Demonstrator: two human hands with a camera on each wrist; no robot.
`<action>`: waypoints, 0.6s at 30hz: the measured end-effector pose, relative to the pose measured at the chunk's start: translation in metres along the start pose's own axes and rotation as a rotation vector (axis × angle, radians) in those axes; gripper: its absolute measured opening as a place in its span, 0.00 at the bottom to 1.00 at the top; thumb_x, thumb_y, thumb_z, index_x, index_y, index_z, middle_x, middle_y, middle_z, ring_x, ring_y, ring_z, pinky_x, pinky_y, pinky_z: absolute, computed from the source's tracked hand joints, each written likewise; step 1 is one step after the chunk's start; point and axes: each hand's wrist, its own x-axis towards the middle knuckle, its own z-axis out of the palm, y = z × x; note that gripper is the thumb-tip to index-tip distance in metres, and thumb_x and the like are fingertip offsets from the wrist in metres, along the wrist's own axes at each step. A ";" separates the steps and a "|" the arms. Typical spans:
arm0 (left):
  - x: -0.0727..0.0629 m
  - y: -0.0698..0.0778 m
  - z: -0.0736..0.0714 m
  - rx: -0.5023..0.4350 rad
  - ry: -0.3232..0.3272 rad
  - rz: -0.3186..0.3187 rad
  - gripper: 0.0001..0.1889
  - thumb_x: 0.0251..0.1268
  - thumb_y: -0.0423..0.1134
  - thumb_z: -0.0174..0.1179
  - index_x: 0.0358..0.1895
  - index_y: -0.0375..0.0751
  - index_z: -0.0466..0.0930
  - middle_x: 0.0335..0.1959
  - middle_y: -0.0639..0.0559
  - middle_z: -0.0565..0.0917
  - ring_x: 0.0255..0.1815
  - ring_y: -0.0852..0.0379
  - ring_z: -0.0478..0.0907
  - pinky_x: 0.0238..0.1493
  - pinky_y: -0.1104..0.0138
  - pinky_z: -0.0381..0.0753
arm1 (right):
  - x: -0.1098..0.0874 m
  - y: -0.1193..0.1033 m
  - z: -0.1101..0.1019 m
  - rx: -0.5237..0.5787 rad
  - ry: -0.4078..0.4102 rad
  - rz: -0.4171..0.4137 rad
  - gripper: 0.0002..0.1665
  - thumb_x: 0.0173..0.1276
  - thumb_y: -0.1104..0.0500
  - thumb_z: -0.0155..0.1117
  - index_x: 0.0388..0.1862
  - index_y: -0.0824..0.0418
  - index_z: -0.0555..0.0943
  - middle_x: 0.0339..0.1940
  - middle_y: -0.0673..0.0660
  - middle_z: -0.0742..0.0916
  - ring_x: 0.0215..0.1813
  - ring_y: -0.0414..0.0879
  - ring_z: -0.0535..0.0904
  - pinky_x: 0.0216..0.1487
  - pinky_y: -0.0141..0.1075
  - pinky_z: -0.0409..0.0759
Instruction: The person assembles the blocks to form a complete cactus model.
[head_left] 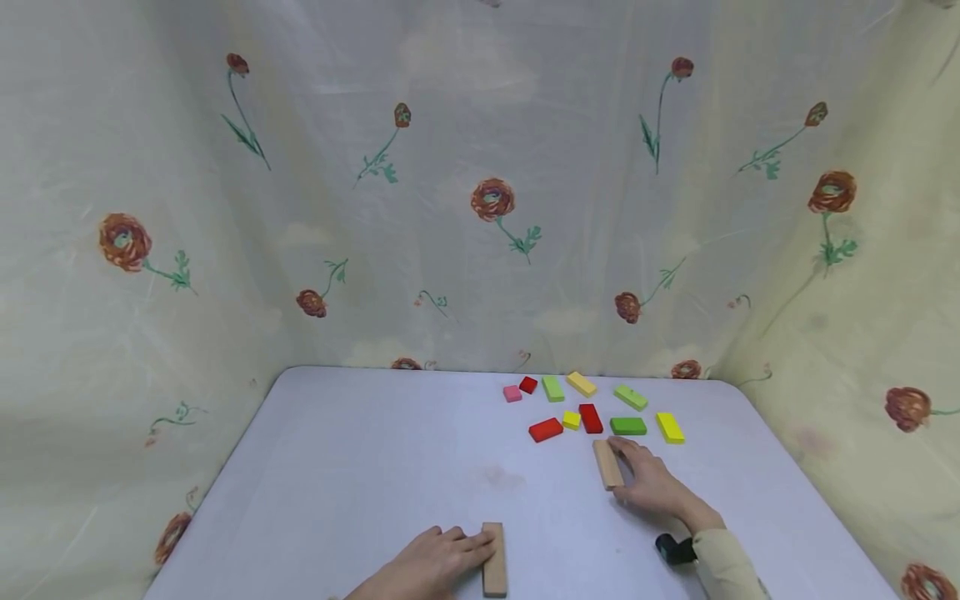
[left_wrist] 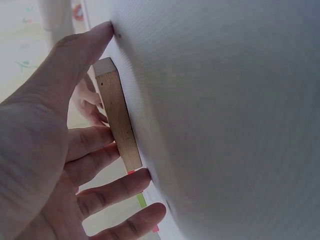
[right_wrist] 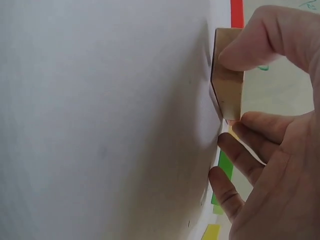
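Observation:
Near the front edge of the white table in the head view, a long plain wooden block [head_left: 495, 571] lies pointing away from me. My left hand [head_left: 429, 565] comes at it from the left, its fingers extended onto its upper part. The left wrist view shows two fingertips against the block [left_wrist: 119, 115] and the thumb apart from it. Farther right and back, my right hand [head_left: 654, 483] holds a second wooden block [head_left: 604, 465] lengthwise. In the right wrist view the thumb [right_wrist: 237, 56] presses one end, with the index fingertip at the other.
Behind the right hand lie several coloured blocks, among them a red block [head_left: 546, 430], a small yellow block [head_left: 572, 420], a green block [head_left: 628, 427] and a pink block [head_left: 512, 393]. A flowered curtain [head_left: 450, 275] surrounds the table [head_left: 337, 467]. A black device [head_left: 675, 550] sits at the right wrist.

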 end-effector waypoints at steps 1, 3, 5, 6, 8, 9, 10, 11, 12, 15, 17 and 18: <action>0.000 0.000 0.000 0.002 -0.003 -0.003 0.40 0.53 0.66 0.63 0.70 0.54 0.68 0.65 0.62 0.75 0.47 0.67 0.75 0.37 0.71 0.74 | 0.001 0.001 0.000 -0.004 -0.003 -0.004 0.51 0.55 0.54 0.70 0.75 0.61 0.59 0.75 0.63 0.65 0.73 0.63 0.58 0.67 0.66 0.56; 0.001 0.001 0.000 0.008 -0.014 -0.009 0.40 0.53 0.66 0.63 0.70 0.54 0.68 0.65 0.63 0.75 0.46 0.67 0.74 0.37 0.71 0.73 | 0.001 0.001 0.000 -0.011 -0.008 -0.011 0.51 0.54 0.54 0.70 0.75 0.60 0.59 0.75 0.63 0.65 0.73 0.63 0.59 0.67 0.66 0.56; 0.001 0.001 -0.001 0.018 -0.020 -0.009 0.40 0.53 0.65 0.63 0.70 0.54 0.68 0.65 0.63 0.75 0.46 0.67 0.74 0.37 0.71 0.73 | 0.002 0.001 0.000 -0.006 -0.011 -0.005 0.50 0.54 0.53 0.70 0.75 0.58 0.60 0.75 0.62 0.66 0.73 0.62 0.59 0.67 0.66 0.56; 0.001 0.001 -0.001 0.025 -0.022 -0.008 0.40 0.54 0.65 0.63 0.70 0.54 0.68 0.65 0.63 0.75 0.46 0.67 0.74 0.37 0.71 0.73 | 0.003 0.002 0.000 -0.007 -0.013 -0.008 0.50 0.54 0.53 0.70 0.75 0.59 0.60 0.74 0.62 0.66 0.72 0.62 0.60 0.67 0.66 0.56; 0.001 0.001 -0.001 0.027 -0.029 -0.011 0.40 0.54 0.64 0.64 0.70 0.54 0.68 0.65 0.63 0.74 0.46 0.67 0.74 0.37 0.71 0.73 | 0.003 0.002 -0.001 0.003 -0.009 -0.010 0.50 0.53 0.53 0.71 0.74 0.58 0.61 0.74 0.62 0.66 0.72 0.62 0.60 0.67 0.66 0.56; 0.001 0.001 -0.001 0.028 -0.031 -0.013 0.40 0.54 0.64 0.64 0.70 0.54 0.68 0.65 0.63 0.74 0.46 0.67 0.74 0.37 0.71 0.73 | 0.003 0.002 -0.001 0.007 -0.004 -0.015 0.50 0.52 0.53 0.71 0.74 0.59 0.61 0.74 0.63 0.67 0.72 0.62 0.60 0.67 0.66 0.56; 0.001 0.001 -0.001 0.029 -0.034 -0.016 0.40 0.54 0.65 0.63 0.70 0.54 0.67 0.65 0.63 0.74 0.46 0.67 0.74 0.37 0.71 0.73 | 0.003 0.002 -0.001 0.010 0.000 -0.016 0.50 0.52 0.52 0.71 0.73 0.59 0.62 0.73 0.63 0.67 0.72 0.62 0.61 0.67 0.66 0.56; 0.001 0.001 -0.001 0.029 -0.038 -0.018 0.40 0.54 0.65 0.63 0.70 0.55 0.67 0.65 0.63 0.74 0.46 0.67 0.74 0.37 0.71 0.73 | 0.002 0.002 -0.001 0.010 0.005 -0.025 0.50 0.52 0.52 0.72 0.73 0.60 0.62 0.73 0.63 0.68 0.71 0.62 0.61 0.67 0.66 0.56; 0.001 0.001 -0.001 0.028 -0.042 -0.021 0.40 0.54 0.66 0.63 0.70 0.55 0.67 0.65 0.63 0.74 0.46 0.67 0.74 0.38 0.71 0.74 | 0.002 0.001 -0.001 0.015 0.010 -0.025 0.50 0.52 0.52 0.72 0.72 0.59 0.63 0.72 0.63 0.68 0.71 0.62 0.61 0.67 0.65 0.57; 0.001 0.001 -0.002 0.037 -0.049 -0.020 0.41 0.53 0.68 0.62 0.71 0.55 0.66 0.66 0.63 0.73 0.48 0.67 0.74 0.38 0.70 0.75 | 0.000 0.000 -0.002 0.019 0.017 -0.031 0.49 0.52 0.50 0.73 0.71 0.59 0.64 0.72 0.62 0.69 0.71 0.61 0.61 0.66 0.65 0.58; 0.000 0.002 -0.003 0.039 -0.050 -0.014 0.42 0.53 0.68 0.61 0.71 0.55 0.66 0.66 0.63 0.73 0.48 0.67 0.75 0.39 0.69 0.75 | -0.001 -0.002 -0.002 0.024 0.015 -0.036 0.49 0.52 0.48 0.74 0.71 0.60 0.65 0.71 0.63 0.69 0.70 0.61 0.61 0.66 0.65 0.58; -0.001 0.002 -0.003 0.040 -0.050 -0.013 0.42 0.53 0.69 0.61 0.71 0.55 0.65 0.66 0.63 0.73 0.49 0.67 0.74 0.39 0.69 0.76 | -0.001 -0.004 -0.002 0.034 0.013 -0.033 0.49 0.51 0.47 0.74 0.71 0.59 0.66 0.71 0.62 0.70 0.70 0.61 0.61 0.66 0.65 0.58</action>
